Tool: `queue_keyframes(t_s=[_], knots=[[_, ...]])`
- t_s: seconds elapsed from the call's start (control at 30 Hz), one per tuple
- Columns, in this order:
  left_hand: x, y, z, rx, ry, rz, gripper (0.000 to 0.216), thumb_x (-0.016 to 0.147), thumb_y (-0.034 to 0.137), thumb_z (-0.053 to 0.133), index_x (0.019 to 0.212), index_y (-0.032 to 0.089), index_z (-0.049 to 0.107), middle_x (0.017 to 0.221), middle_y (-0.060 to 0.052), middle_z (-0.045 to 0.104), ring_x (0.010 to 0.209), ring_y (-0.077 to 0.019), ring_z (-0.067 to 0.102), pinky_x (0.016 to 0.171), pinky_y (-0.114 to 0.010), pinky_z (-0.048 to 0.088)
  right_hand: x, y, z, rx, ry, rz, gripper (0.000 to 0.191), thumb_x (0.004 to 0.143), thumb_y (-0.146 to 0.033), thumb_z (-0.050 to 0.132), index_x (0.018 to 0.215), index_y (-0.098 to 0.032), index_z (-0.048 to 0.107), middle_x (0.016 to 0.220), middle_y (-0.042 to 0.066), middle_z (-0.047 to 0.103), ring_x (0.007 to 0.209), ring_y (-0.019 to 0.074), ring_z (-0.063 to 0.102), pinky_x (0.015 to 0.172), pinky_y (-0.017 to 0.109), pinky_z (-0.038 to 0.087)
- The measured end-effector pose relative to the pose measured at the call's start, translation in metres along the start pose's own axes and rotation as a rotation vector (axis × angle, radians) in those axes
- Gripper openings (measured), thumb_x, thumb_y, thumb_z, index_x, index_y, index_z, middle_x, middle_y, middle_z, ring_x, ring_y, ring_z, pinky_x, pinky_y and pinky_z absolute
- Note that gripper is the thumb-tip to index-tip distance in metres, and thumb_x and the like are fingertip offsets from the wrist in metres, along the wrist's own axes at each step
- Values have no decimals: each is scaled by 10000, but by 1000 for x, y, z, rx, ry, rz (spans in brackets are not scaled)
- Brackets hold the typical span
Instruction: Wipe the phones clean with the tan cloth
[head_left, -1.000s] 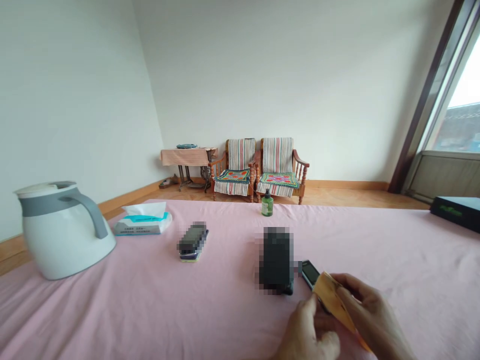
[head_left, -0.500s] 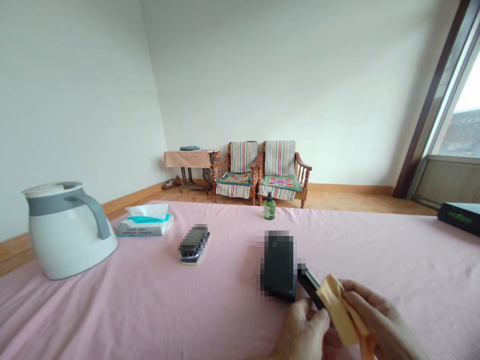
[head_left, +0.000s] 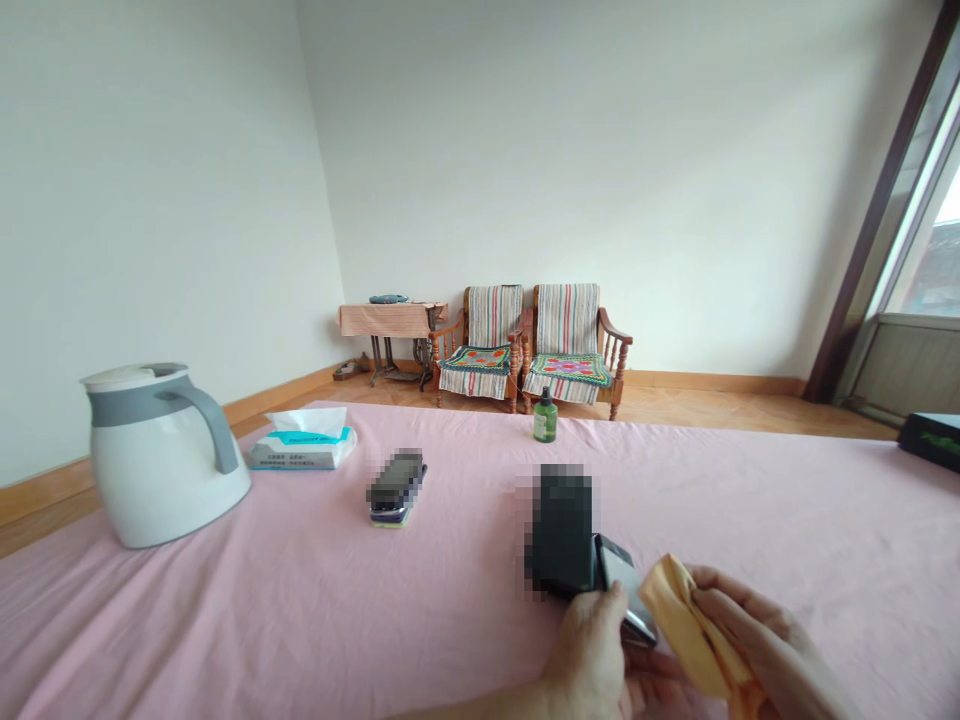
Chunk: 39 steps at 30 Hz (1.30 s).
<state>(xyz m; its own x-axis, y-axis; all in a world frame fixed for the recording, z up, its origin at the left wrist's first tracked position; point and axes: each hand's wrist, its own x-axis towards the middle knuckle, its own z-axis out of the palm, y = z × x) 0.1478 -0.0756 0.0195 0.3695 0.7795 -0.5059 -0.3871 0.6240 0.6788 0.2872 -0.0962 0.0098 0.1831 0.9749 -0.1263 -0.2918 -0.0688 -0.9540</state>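
Note:
My left hand (head_left: 592,640) grips a smartphone (head_left: 626,585), thumb along its near edge and fingers under it. The phone is tilted, its bright glossy face partly showing. In my right hand (head_left: 757,620) a yellow cloth (head_left: 686,620) is pinched, and it hangs down beside the phone's right edge. Whether cloth and phone touch I cannot tell. Just left of the held phone lies a dark, phone-like slab (head_left: 562,530), partly blurred out. Farther left sits a small stack of phones (head_left: 397,490), also blurred on top.
A white and grey jug (head_left: 165,470) stands on the left of the pink tablecloth (head_left: 300,600), with a tissue pack (head_left: 296,450) beside it. A green spray bottle (head_left: 545,420) is near the far edge. A black box (head_left: 934,440) sits at the far right.
The held phone has turned from nearly edge-on to showing its bright face, and my left thumb now lies along it. The whole view has shifted slightly, moving things rightward.

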Motion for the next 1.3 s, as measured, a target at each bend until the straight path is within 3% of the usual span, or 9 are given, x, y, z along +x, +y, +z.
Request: queue_keyframes(t_s=[0.1,0.2,0.3,0.43,0.57,0.67,0.77,1.0,1.3], knots=[[-3,1,-1,-36,-11,7,339,983,204,275,857,101,573,657,-49,615,527,-144,624,566,-254,459,3,4,-5,16,25,15,313,586,-436,783,758,-184,713,664,32,713,601,214,665,528,252,515],[-4,-4,-10,-57,-77,1,262,926,263,408,940,78,593,661,-63,613,541,-162,616,584,-272,464,5,8,-10,54,62,36,301,578,-436,799,760,-211,715,719,16,734,606,195,665,530,230,513],[-9,-6,-26,-96,-211,31,426,834,394,526,1120,80,556,669,-72,618,524,-187,608,533,-272,431,5,9,-14,45,90,42,310,571,-453,801,772,-232,716,724,2,735,603,183,657,524,214,506],[-33,15,-47,-207,-348,113,493,833,413,563,1232,129,504,835,-103,650,641,-186,631,548,-252,419,2,2,-9,-73,155,32,315,553,-473,776,745,-230,719,650,-2,705,606,176,631,501,192,480],[-60,62,-65,-120,-170,501,441,854,415,616,1174,114,578,911,-114,647,713,-167,612,623,-254,448,-1,-4,-1,-157,235,19,305,476,-456,758,665,-220,725,612,2,691,575,167,599,470,186,457],[-64,103,-90,338,32,865,486,886,439,554,1265,137,538,911,-84,631,783,-180,599,713,-290,475,0,-4,-1,-193,233,2,290,493,-456,740,667,-224,732,624,5,695,584,175,605,469,193,457],[-54,139,-123,1116,618,1194,472,943,373,385,1358,156,447,932,-58,576,806,-178,586,767,-307,495,0,-2,-3,-212,210,-26,278,524,-460,730,676,-227,735,638,12,700,604,187,614,486,203,470],[-25,172,-183,1403,1033,1165,525,872,279,473,1357,83,429,992,-122,521,1043,-318,515,926,-449,421,-1,-2,-4,-257,219,-63,302,538,-476,726,694,-218,738,693,23,712,629,194,613,497,209,475],[-6,171,-206,1542,1235,1036,514,857,363,517,1297,97,512,955,-109,564,973,-293,572,859,-367,464,6,8,-15,-300,153,-59,323,603,-508,712,791,-248,752,747,0,725,676,194,616,518,202,467]])
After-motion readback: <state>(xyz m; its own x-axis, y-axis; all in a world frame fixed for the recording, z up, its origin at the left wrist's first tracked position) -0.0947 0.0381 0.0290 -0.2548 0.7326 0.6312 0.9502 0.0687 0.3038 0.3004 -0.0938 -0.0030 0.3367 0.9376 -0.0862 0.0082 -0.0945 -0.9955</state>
